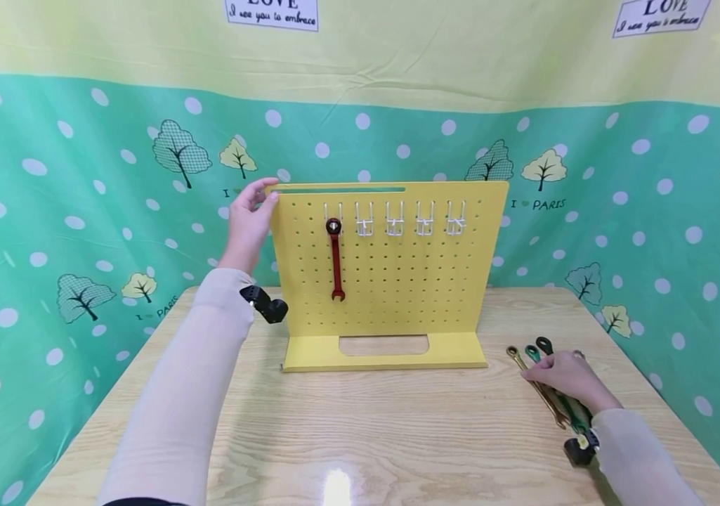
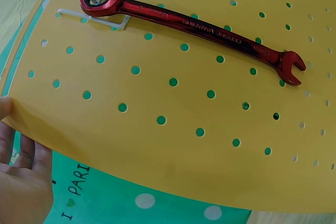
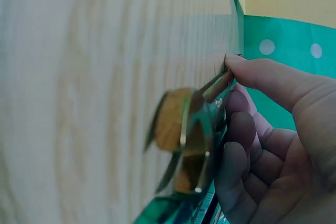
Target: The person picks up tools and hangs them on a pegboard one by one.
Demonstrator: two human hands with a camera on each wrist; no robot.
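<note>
My left hand (image 1: 250, 221) holds the upper left corner of a yellow pegboard (image 1: 397, 309), thumb in front and fingers behind the edge. A red combination wrench (image 1: 336, 263) hangs by its ring end on the leftmost white hook; in the left wrist view the red wrench (image 2: 210, 32) crosses the holes, its open end free. At the right of the table, my right hand (image 1: 567, 376) pinches a gold combination wrench (image 1: 549, 403) between thumb and fingers. Beside it lie a green wrench (image 1: 532, 353) and a dark wrench (image 1: 544, 344), both partly hidden by the hand.
Several white wire hooks (image 1: 394, 226) line the upper part of the board, to the right of the red wrench. The board's base (image 1: 315, 355) stands on a light wooden table (image 1: 397, 436). A green and yellow patterned curtain (image 1: 366, 140) hangs behind and at both sides.
</note>
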